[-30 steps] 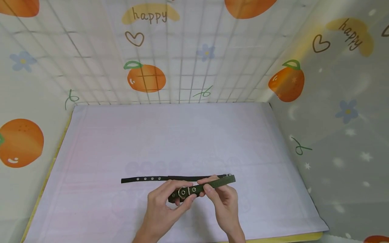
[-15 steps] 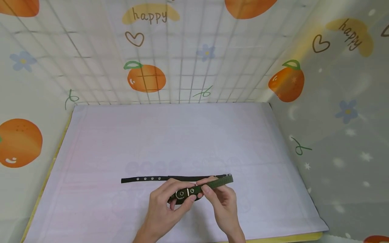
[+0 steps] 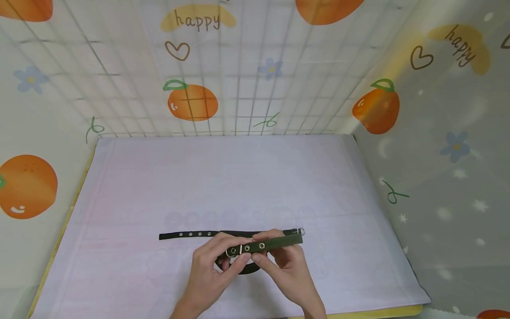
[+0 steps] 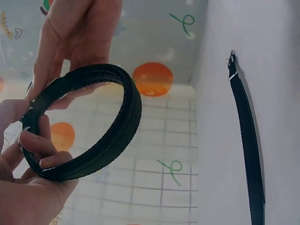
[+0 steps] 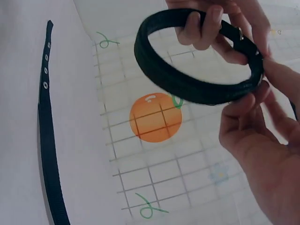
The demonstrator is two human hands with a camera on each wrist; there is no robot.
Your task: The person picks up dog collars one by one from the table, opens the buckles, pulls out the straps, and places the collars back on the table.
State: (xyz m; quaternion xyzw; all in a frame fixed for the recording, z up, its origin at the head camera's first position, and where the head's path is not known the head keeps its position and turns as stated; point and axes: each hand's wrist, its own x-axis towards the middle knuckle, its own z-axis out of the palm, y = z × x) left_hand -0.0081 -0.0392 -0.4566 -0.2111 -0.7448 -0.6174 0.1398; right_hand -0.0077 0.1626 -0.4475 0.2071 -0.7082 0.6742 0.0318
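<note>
A dark green webbing collar (image 3: 280, 243) with metal eyelets, a buckle and a ring is bent into a loop above the table. My left hand (image 3: 211, 274) pinches it at the buckle (image 3: 240, 249). The right hand (image 3: 292, 272) pinches the strap just right of an eyelet, its thumb below and fingers behind. In the left wrist view the collar (image 4: 129, 112) appears as a round loop. Both hands meet at its buckle side, and the fingers partly hide the buckle. The right wrist view shows the same loop (image 5: 159, 70) from the other side.
A second dark collar (image 3: 195, 234) lies stretched out flat on the white-covered table (image 3: 223, 177), behind the hands. Eyelets mark its left end, and its buckle (image 3: 299, 231) is at the right. Curtains printed with oranges (image 3: 193, 104) hang around the table over a wire grid.
The right thumb has slid off the strap's face toward its lower edge, uncovering another eyelet. The held collar has shifted slightly left and levelled, and more of its lower loop shows.
</note>
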